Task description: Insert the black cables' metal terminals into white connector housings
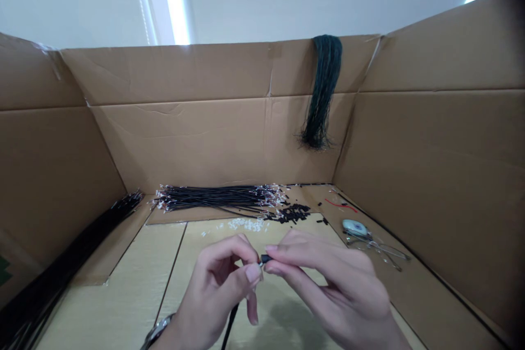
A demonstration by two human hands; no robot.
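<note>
Pinching a small black cap (266,258) between them, the left hand (217,295) and right hand (328,284) are meeting near the box's (430,136) front edge, the left also gripping a black wire (229,328) trailing downward; keeping both fingertip grips close to the joint is likely helping alignment. Lying inside the box are a far wire bundle (213,197), loose caps (293,212), white bits (246,224), glasses (377,246) at right, and threads (322,93) hanging over the far wall.
</note>
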